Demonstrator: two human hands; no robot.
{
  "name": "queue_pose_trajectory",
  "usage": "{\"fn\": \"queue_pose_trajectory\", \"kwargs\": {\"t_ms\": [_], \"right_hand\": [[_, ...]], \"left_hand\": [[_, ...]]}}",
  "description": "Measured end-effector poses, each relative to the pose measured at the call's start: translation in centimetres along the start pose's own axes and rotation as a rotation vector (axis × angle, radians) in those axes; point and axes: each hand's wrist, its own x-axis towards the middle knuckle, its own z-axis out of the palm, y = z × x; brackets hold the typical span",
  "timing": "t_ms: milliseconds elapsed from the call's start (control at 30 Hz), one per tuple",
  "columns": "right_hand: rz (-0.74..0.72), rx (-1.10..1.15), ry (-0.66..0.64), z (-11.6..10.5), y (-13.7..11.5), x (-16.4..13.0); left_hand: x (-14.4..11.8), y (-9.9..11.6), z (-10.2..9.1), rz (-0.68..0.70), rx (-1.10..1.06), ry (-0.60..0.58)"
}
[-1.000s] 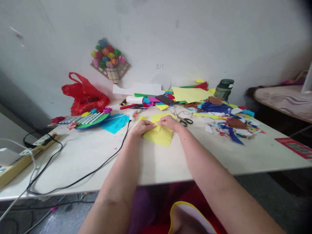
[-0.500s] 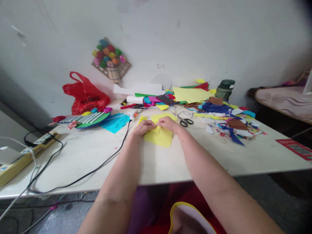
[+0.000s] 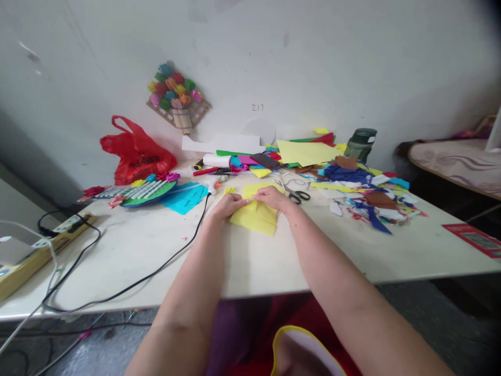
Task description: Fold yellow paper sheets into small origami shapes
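Observation:
Yellow paper (image 3: pixel 260 222) lies on the white table in front of me, its near edge free and its far part reaching past my fingers. My left hand (image 3: pixel 228 205) is closed at its left side, thumb and fingers pinching a small yellow piece over the sheet. Opposite it, my right hand (image 3: pixel 272 198) pinches the same yellow paper, with the fingertips of both hands nearly touching. Whether the small piece is a fold of the sheet or separate, I cannot tell. Black-handled scissors (image 3: pixel 299 197) rest just right of my right hand.
A glue gun (image 3: pixel 213 185) trails a black cord (image 3: pixel 164 265) across the table's left. Blue paper (image 3: pixel 186 198), a flower-trimmed craft piece (image 3: pixel 146 192) and a red bag (image 3: pixel 136 154) stand leftward. Paper scraps (image 3: pixel 379 198) heap at right, near a green bottle (image 3: pixel 360 143).
My fingers have shifted slightly on the yellow paper, the right fingertips a little further away from me. The small yellow piece between the hands looks less raised. Everything else stays put.

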Motion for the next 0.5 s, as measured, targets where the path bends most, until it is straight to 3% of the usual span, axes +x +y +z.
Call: {"fn": "queue_pose_trajectory", "kwargs": {"t_ms": [233,500], "right_hand": [[0.028,0.076,-0.038,0.15,0.08,-0.07],[0.013,0.09,-0.039,0.35,-0.26,-0.29]], "left_hand": [[0.07,-0.03,-0.19,-0.097,-0.101,0.061],[0.15,-0.2,-0.03,-0.001,-0.112,-0.038]]}}
